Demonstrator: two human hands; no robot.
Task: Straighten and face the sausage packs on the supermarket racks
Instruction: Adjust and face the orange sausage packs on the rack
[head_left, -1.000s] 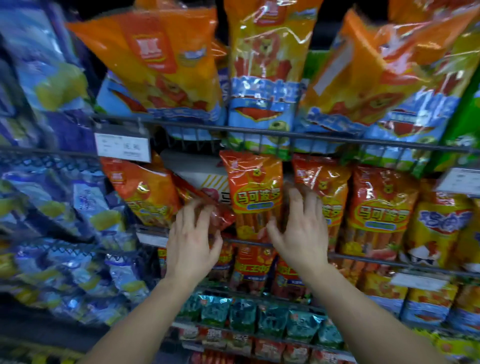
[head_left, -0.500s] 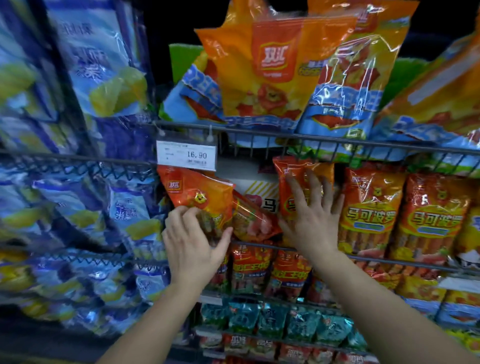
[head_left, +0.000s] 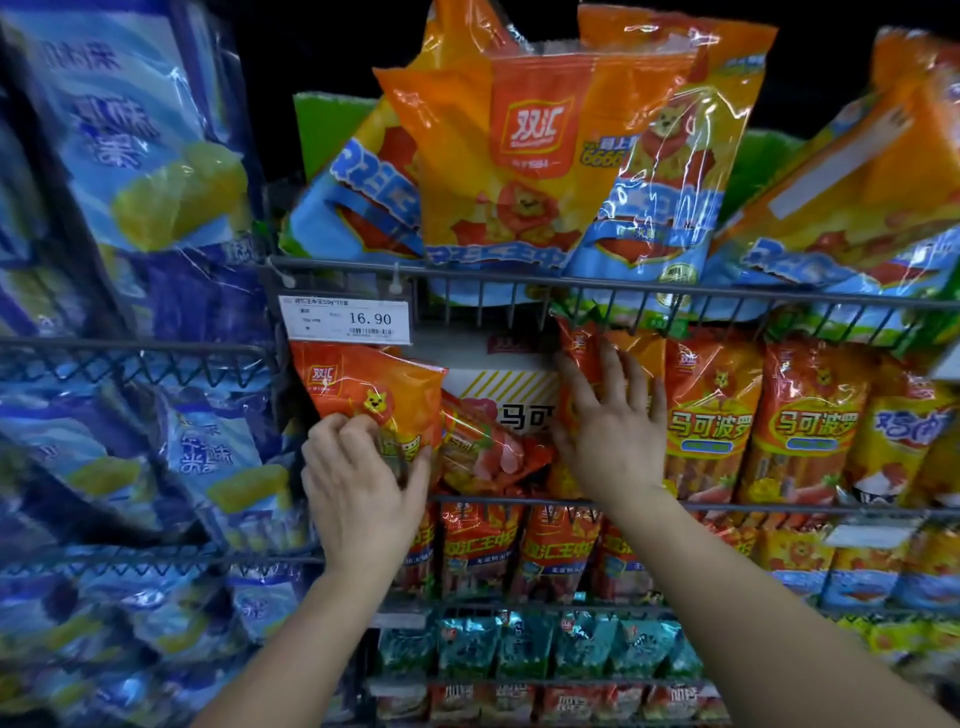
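Head view: we log the left hand (head_left: 358, 499) pinching the tilted sausage pack (head_left: 363, 384) at the left end of the middle rack (head_left: 779, 506), under the 16.90 price tag (head_left: 345, 319); the right hand (head_left: 608, 441), fingers straight and spread, presses flat on an upright pack (head_left: 641, 358).

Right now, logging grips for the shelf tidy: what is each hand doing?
Left hand: pinches the tilted orange pack.
Right hand: open, fingers flat on the upright pack.

The left hand (head_left: 363, 499), the right hand (head_left: 613, 447) and both forearms are bare, unsleeved.
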